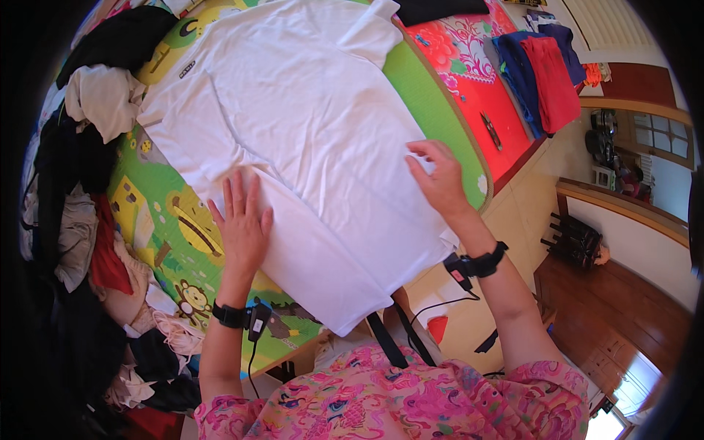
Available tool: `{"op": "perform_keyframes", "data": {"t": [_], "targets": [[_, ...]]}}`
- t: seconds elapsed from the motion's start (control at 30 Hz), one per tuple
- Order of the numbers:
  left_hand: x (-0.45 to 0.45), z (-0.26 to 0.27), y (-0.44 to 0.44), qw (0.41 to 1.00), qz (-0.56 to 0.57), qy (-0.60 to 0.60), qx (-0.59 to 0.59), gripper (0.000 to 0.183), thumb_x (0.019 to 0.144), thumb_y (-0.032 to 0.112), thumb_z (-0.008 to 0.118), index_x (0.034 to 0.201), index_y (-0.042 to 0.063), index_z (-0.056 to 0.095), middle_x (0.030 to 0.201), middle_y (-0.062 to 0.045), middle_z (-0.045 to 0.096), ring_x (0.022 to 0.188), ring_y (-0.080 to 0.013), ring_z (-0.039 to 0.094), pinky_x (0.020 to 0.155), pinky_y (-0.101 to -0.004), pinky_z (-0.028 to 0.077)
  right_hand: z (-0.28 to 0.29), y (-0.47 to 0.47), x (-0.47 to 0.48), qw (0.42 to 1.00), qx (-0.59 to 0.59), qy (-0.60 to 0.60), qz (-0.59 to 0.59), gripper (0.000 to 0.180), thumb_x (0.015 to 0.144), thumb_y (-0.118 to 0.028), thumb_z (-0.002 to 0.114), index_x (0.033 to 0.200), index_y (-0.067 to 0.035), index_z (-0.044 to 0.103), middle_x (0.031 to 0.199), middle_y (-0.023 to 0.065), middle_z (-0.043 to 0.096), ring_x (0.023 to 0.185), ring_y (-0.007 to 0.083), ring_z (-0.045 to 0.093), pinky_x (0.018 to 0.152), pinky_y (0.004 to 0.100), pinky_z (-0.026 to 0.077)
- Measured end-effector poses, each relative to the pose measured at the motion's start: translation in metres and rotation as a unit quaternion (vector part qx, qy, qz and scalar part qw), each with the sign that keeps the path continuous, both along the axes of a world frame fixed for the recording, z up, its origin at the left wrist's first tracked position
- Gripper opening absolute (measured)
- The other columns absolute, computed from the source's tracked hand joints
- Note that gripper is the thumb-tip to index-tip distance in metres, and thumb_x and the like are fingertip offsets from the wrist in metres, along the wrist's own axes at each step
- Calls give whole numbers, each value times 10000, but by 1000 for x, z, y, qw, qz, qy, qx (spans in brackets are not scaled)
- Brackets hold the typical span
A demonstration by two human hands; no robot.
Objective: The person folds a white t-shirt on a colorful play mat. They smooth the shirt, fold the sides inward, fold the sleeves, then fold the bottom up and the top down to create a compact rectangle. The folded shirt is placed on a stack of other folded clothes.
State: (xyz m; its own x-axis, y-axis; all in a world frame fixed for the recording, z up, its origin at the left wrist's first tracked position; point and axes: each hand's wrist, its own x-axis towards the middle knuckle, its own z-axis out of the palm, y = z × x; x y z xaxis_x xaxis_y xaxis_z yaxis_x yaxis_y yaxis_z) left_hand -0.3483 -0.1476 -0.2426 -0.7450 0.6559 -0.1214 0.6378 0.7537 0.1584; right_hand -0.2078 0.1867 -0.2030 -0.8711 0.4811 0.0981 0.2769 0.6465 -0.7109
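A white short-sleeved T-shirt [341,154] lies spread before me, its hem towards me and a small dark patch with writing near the collar end. Its left side is folded inward, and the folded flap [313,247] runs down to the hem. My left hand [242,225] presses flat on that flap, fingers spread. By the shirt's right edge is my right hand [440,176], with thumb and forefinger apart and nothing visibly gripped between them. Both wrists wear black straps with small cabled devices.
A green cartoon-print mat [165,203] lies beneath the shirt. Heaped clothes [77,236] line the left side. On a red floral cloth [467,104] at the right rest thread snips [491,131] and folded garments [550,82]. Black cloth [440,8] lies at the far edge.
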Motion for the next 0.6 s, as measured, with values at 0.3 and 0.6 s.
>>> {"op": "perform_keyframes", "data": {"t": [0.3, 0.6], "targets": [[209, -2, 7, 990, -50, -103, 79, 684, 867, 272, 681, 1495, 174, 429, 1617, -172, 228, 1503, -370, 199, 1148, -666, 134, 14, 7, 140, 983, -29, -175, 54, 276, 806, -157, 759, 1063, -101, 674, 747, 69, 598, 683, 232, 595, 610, 348, 479], [346, 9, -2, 976, -129, -175, 12, 648, 882, 248, 671, 1480, 157, 441, 1586, -89, 334, 1474, -287, 299, 1172, -610, 176, -24, 16, 192, 987, -11, -134, 83, 298, 814, -270, 768, 853, -74, 546, 690, 99, 590, 648, 305, 615, 564, 386, 472]]}}
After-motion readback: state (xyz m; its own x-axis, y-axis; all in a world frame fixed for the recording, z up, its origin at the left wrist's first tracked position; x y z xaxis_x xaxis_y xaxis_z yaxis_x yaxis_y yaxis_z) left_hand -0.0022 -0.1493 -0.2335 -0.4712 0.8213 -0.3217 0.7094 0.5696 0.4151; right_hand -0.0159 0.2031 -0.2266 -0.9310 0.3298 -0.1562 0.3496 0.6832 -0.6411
